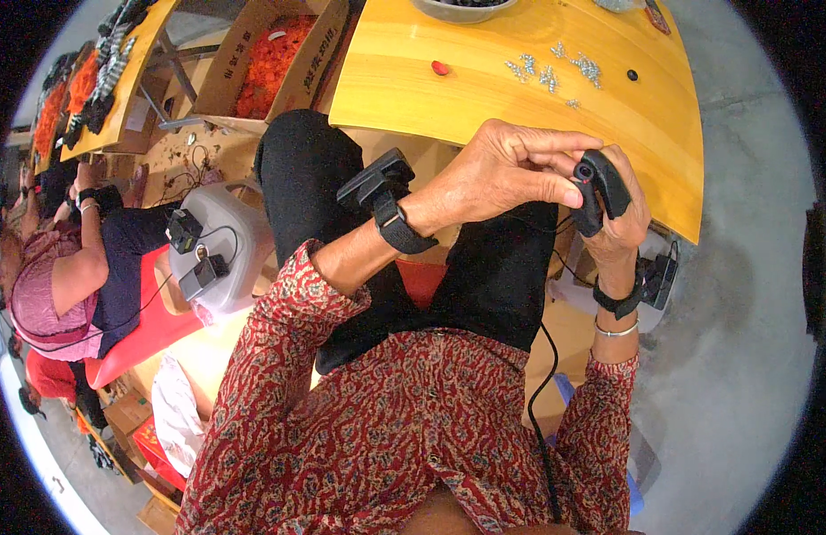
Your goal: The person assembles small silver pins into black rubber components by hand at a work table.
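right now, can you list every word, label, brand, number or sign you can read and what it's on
Cardboard carton holding orange pieces: dark printed characters on its walls, not copied out here.
Black curved piece in the right hand: no lettering I can make out.
Yellow table: no writing readable on its top.
Elsewhere: any markings are too small or blurred to read.

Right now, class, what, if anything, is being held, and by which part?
A black, curved, tubular piece: the right hand holds its lower, outer side; the thumb of the left hand is at its round-holed end, grip unclear.
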`<state>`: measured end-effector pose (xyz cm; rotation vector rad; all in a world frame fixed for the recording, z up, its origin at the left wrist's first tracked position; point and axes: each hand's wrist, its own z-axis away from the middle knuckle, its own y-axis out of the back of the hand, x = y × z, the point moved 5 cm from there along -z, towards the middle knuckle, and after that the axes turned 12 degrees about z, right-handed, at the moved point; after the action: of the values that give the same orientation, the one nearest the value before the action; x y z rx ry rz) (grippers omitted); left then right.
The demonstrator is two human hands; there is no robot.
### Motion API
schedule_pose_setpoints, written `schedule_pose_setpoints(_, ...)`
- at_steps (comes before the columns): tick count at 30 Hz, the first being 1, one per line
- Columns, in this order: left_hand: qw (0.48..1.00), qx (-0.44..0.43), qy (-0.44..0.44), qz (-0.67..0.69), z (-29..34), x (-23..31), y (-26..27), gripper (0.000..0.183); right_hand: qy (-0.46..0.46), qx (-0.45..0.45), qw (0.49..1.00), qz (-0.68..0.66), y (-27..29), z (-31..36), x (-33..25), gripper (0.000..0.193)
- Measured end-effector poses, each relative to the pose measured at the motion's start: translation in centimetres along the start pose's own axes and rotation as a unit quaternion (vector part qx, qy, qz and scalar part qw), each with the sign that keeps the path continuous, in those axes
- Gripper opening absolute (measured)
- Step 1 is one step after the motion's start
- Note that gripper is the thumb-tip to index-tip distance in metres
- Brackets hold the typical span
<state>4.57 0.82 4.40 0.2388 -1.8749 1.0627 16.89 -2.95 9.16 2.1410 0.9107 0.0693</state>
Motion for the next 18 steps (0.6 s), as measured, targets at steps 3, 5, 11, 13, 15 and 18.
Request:
schedule_pose_setpoints(3, 0.999, -0.026, -0.008, 0.022, -0.1, 0.0, -0.4, 0.055, 0.015, -0.007, 1.0, 0.001, 0.1, 0.4, -0.5, 0.027)
schedule_pose_setpoints(5, 0.998, -0.044, -0.005, 0.046, -0.2, 0.0, -0.7, 0.058, -0.128, -0.006, 0.981, -0.143, -0.3, 1.4, 0.2, 0.028)
schedule_pose_setpoints(11, 0.988, -0.086, 0.079, 0.098, -0.1, -0.1, -1.1, 0.073, -0.03, 0.012, 0.999, 0.001, 1.6, 1.4, 0.1, 0.024)
schedule_pose_setpoints(13, 0.992, -0.065, 0.079, 0.068, -0.2, -0.4, -0.5, 0.072, -0.008, 0.017, 1.0, 0.023, 2.3, 1.7, 0.0, 0.022)
schedule_pose_setpoints(15, 0.993, -0.078, 0.069, 0.061, -0.5, -0.5, -0.4, 0.071, -0.05, 0.015, 0.997, 0.06, 2.6, 2.5, 0.2, 0.02)
schedule_pose_setpoints(18, 0.995, -0.065, 0.071, -0.001, -0.7, -0.4, -0.5, 0.065, -0.069, 0.008, 0.997, 0.044, 4.0, 2.9, 0.0, 0.023)
